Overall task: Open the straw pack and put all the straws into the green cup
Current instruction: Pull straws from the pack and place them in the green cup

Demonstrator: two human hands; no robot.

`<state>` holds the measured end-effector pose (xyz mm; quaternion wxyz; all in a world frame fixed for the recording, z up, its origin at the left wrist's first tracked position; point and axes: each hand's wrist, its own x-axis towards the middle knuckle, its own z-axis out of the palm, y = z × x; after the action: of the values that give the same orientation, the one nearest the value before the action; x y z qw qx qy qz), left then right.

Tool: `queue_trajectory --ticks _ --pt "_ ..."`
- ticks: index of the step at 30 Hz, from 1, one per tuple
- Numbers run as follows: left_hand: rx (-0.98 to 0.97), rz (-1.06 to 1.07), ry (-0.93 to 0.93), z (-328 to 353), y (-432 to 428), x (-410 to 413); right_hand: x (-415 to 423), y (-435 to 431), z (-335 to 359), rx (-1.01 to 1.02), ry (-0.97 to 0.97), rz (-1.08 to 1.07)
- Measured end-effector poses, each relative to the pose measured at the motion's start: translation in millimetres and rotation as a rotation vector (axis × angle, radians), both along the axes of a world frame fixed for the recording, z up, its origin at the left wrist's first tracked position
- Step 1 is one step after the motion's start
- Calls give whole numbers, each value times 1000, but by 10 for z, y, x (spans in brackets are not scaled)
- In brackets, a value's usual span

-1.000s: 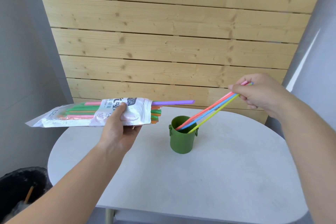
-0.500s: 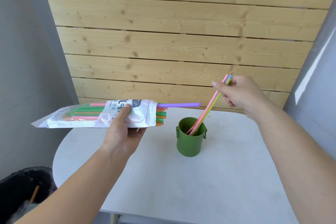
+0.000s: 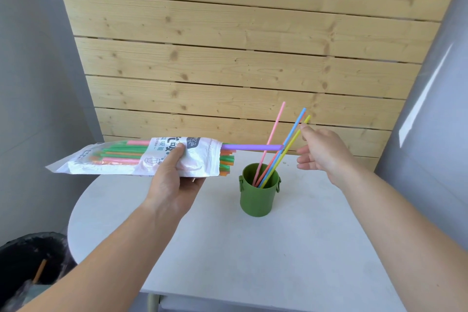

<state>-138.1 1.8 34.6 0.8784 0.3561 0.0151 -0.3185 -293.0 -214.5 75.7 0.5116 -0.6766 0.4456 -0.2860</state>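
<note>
lying level above the white table [image 3: 228, 256], the straw pack [image 3: 131, 158] is being gripped at its middle by the left hand [image 3: 174, 180], thumb on top, its open mouth facing the green cup [image 3: 257, 200] and a purple straw [image 3: 253, 147] jutting out across the four thin straws [image 3: 273, 132] leaning in that cup. the cup is standing on the table between the hands. the right hand [image 3: 323, 153] is being held open and empty just beside the straws, thumb tip by the yellow one, while a wooden slat wall [image 3: 240, 58] is rising behind and a black bin [image 3: 22, 256] is sitting low on the left.
</note>
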Motion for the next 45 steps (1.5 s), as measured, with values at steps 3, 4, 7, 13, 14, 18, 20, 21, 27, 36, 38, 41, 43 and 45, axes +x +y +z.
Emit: queue_trajectory --ticks 3,4,7,13,14,18,20,21,27,36,38,41,43,45 --pt "-9 -5 -42 44 11 -49 -78 104 13 -177 51 -105" --pt "-9 -8 -62 66 13 -65 -87 172 24 -231 47 -122" --pt "-3 -21 -122 145 18 -95 -52 452 39 -170 -15 -36" --pt "71 19 -263 260 54 -111 47 838 -93 206 -145 73" --pt "87 21 -295 276 65 -116 60 862 -114 272 -176 74" --pt "131 -6 -454 367 91 -154 124 935 -220 513 -225 137" --pt "149 -18 -515 410 89 -181 154 952 -267 591 -272 167" --pt "152 -24 -532 424 84 -199 167 960 -276 611 -300 171" --pt "172 -58 -506 380 44 -280 194 1009 -264 526 -394 154" --pt "85 -1 -210 291 67 -106 157 921 -260 381 -428 97" --pt "65 7 -174 261 67 -87 148 924 -231 361 -402 108" --pt "68 -14 -165 207 41 -107 176 958 -215 301 -387 161" --pt "62 -26 -160 192 32 -113 194 962 -209 289 -418 153" --pt "35 -33 -146 197 43 -103 184 928 -196 303 -447 127"
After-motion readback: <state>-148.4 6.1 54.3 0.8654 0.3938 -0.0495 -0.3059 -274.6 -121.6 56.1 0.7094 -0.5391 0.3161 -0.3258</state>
